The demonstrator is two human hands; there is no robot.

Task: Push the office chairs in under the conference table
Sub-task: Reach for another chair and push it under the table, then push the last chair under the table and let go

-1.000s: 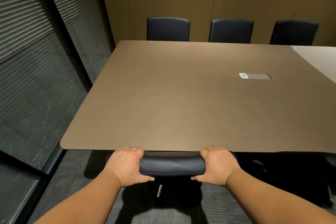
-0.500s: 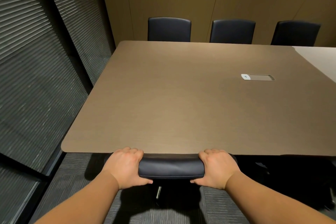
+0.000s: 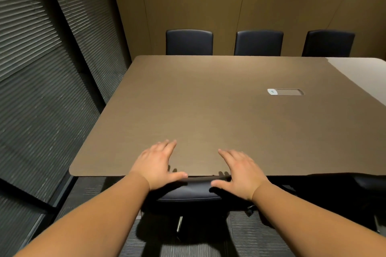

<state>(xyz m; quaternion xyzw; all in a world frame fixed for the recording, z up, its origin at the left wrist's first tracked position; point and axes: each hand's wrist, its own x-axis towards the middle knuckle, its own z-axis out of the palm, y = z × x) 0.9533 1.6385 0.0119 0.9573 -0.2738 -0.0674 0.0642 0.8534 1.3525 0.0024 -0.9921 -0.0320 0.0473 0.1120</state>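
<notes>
A black office chair (image 3: 192,193) stands right in front of me, its backrest top tucked against the near edge of the brown conference table (image 3: 208,110). My left hand (image 3: 156,162) hovers over the table edge above the backrest with fingers straight and spread, holding nothing. My right hand (image 3: 240,168) does the same a little to the right, fingers extended. Both thumbs point inward above the backrest. The chair's seat is hidden under the table.
Three black chairs (image 3: 189,42) (image 3: 258,43) (image 3: 328,43) stand pushed in at the far side against a wood-panelled wall. Dark window blinds (image 3: 41,89) line the left. A cable port (image 3: 285,92) sits in the tabletop. Another dark chair (image 3: 344,194) is at lower right.
Both hands have let go of the chair's backrest and lifted forward over the table edge with fingers opened. The chair stays against the table.
</notes>
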